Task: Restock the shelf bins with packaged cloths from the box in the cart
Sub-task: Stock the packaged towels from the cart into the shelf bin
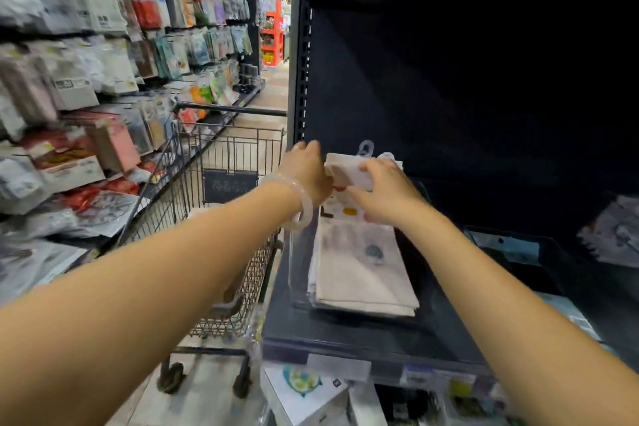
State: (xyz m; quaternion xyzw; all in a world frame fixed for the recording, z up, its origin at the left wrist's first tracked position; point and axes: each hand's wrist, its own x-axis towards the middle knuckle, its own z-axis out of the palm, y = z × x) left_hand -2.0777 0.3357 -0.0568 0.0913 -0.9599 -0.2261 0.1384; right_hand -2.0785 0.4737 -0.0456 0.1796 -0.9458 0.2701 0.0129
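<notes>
While both arms reach over the dark shelf [345, 335], the left hand [306, 171] and right hand [383, 190] together hold a pale pack [345, 171] above the clear bin [297, 273]. The left hand's fingers curl round the pack's left end; the right hand's fingers grip its right side. A clear bangle [297, 201] sits on the left wrist. Flat packaged cloths [359, 270] lie stacked in the bin, just below the held pack. The wire cart [224, 162] stands left of the shelf, in the aisle; its box cannot be made out.
</notes>
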